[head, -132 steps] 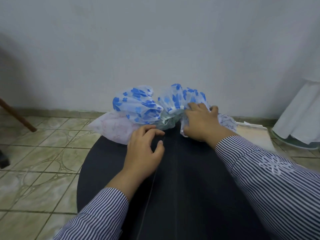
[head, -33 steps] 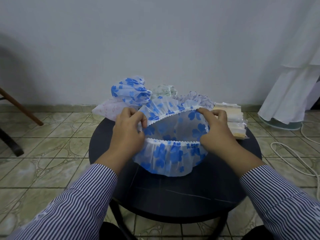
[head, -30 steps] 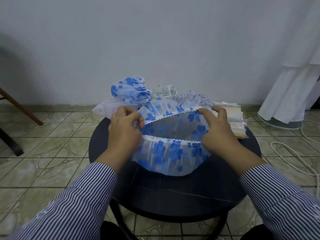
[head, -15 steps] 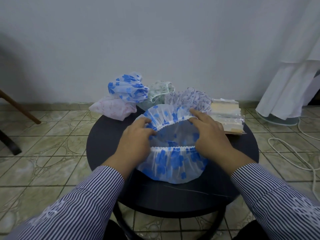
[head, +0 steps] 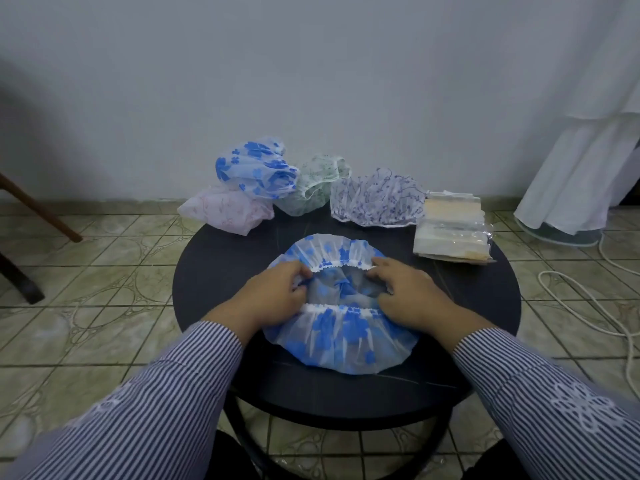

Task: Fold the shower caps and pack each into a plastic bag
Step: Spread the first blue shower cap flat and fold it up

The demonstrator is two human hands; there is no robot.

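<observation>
Cap (head: 341, 336) with blue flowers lowered from mid-air and now spread flat, opening up, mid-table (head: 214, 268) | left hand (head: 273, 299) and right hand (head: 412, 297) each pinching the elastic rim at its side | folding judged next; bag stack (head: 452, 235) untouched at far right.

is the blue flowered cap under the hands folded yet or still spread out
Spread, not folded: the blue flowered cap lies round on the table, elastic opening up and gaping.

A home room: patterned floor tiles (head: 104, 265), plain wall (head: 311, 81), small round table (head: 214, 265).
</observation>
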